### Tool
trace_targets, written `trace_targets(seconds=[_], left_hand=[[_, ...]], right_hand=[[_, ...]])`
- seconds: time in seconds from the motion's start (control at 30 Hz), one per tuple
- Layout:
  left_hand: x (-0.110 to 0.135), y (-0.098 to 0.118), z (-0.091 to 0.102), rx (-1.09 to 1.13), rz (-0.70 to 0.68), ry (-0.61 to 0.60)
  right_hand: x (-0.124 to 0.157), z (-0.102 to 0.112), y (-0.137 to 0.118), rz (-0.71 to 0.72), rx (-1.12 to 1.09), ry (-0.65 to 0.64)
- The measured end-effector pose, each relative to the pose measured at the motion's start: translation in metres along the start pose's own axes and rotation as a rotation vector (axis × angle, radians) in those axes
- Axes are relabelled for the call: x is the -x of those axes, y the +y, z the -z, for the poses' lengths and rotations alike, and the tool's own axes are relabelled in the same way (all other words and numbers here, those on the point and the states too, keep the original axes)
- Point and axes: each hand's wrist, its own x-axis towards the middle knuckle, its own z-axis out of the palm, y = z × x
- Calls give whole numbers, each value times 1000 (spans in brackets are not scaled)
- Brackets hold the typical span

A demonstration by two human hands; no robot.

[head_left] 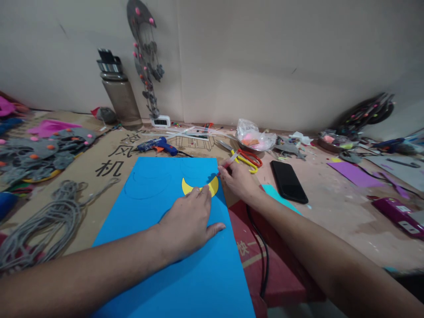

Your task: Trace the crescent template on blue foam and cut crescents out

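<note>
A blue foam sheet [172, 238] lies in front of me with faint drawn curves near its far edge. On it rests a yellow crescent cut-out [188, 187]. My left hand [187, 223] lies flat on the sheet, fingers spread, fingertips pressing the crescent down. My right hand [233, 179] is closed on a thin white pen [231, 160], its tip at the crescent's right end.
Red-and-yellow scissors [248, 160] and a black phone [289, 181] lie to the right. A blue glue gun [159, 145], a bottle [121, 90], grey cord [53, 221], grey felt pieces [36, 152], a bowl with a plastic bag [255, 138] and purple foam [356, 173] surround the sheet.
</note>
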Motion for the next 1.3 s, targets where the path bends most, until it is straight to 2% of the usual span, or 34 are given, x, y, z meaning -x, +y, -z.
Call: trace_targets(seconds=[0.63,1.3], left_hand=[[0,1,3,-1,8,-21],[1,-1,5,39,3,15]], right_hand=[[7,6,-6,-22,51,-41],[16,9,-11,-2,45,-88]])
